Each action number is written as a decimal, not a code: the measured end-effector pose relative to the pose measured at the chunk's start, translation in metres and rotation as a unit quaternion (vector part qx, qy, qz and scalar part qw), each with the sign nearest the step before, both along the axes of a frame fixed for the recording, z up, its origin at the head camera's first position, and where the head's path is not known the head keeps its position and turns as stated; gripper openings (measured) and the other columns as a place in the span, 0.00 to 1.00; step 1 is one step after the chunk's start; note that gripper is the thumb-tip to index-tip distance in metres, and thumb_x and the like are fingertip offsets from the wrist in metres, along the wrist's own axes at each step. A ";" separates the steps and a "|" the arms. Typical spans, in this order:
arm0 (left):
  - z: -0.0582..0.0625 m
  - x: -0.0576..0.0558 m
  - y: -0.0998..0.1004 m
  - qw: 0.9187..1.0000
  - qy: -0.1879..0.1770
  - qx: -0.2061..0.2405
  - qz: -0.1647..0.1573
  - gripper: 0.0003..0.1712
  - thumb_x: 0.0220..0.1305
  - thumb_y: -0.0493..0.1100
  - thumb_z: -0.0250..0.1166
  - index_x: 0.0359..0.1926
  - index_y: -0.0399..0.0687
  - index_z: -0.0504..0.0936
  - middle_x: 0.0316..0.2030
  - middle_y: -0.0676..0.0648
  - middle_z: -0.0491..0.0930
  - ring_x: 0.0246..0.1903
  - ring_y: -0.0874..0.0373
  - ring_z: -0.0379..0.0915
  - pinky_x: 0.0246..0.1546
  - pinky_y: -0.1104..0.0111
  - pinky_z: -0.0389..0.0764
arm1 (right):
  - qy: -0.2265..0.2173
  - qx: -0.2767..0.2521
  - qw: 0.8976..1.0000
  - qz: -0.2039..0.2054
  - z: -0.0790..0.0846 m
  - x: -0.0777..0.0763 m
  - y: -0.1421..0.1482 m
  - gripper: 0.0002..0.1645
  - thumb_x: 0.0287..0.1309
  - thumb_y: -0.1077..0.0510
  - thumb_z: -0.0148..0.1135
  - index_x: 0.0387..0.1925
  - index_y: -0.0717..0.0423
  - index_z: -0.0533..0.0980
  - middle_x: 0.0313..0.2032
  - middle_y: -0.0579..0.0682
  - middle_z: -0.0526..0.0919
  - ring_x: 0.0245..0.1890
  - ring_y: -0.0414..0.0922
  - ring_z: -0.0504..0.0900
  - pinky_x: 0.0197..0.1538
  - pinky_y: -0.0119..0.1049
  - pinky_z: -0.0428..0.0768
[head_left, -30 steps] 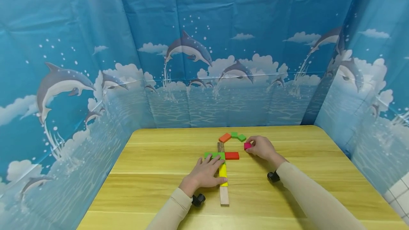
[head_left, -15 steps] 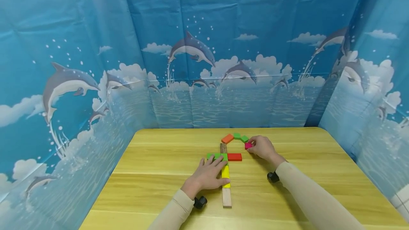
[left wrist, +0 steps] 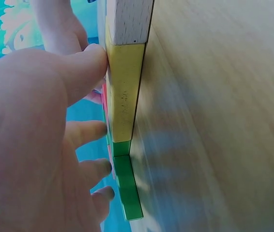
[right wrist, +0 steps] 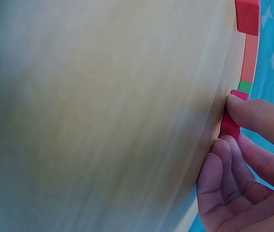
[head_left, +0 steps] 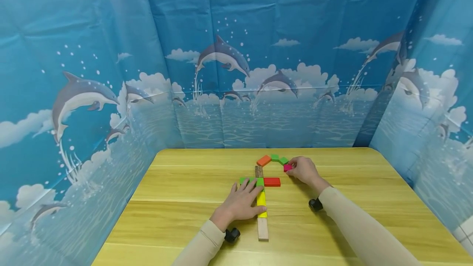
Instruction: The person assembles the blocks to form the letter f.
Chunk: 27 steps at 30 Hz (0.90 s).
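Observation:
My right hand pinches a small magenta block between thumb and fingers, down at the tabletop. That block sits at the right end of a curve made of an orange block and two green blocks. With fingers spread, my left hand rests on a row of flat blocks. Its fingertips lie on the green block and its thumb touches the yellow block. A red block extends to the right, and a dark brown wooden block stands above the green one.
A pale wooden block forms the near end of the row on the yellow wood-grain table. A blue dolphin curtain hangs behind and along the sides of the table.
My right hand has shifted the magenta block slightly away from me, closing the gap to the end of the green curve. The left hand stays on the row; the head view has shifted slightly.

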<state>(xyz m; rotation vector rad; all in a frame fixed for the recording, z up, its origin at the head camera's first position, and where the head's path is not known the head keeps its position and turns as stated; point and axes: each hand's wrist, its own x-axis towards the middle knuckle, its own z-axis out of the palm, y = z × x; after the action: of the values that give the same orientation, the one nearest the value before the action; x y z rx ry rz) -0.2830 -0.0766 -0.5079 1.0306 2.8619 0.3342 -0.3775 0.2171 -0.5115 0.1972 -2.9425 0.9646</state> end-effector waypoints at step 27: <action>0.006 0.000 -0.009 0.999 0.034 0.014 0.020 0.40 0.74 0.69 0.49 0.78 0.57 0.59 0.78 0.42 0.51 0.75 0.38 0.45 0.69 0.37 0.53 | 0.007 0.005 1.000 0.020 0.009 0.011 0.001 0.31 0.61 0.55 0.71 0.63 0.65 0.75 0.38 0.53 0.85 0.33 0.46 0.82 0.35 0.42 0.81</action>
<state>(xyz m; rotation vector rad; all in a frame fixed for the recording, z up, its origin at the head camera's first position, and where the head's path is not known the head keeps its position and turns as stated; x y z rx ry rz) -0.2827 -0.0852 -0.5022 1.0093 2.9493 0.3488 -0.3668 0.2179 -0.5026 0.2630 -2.9424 0.9504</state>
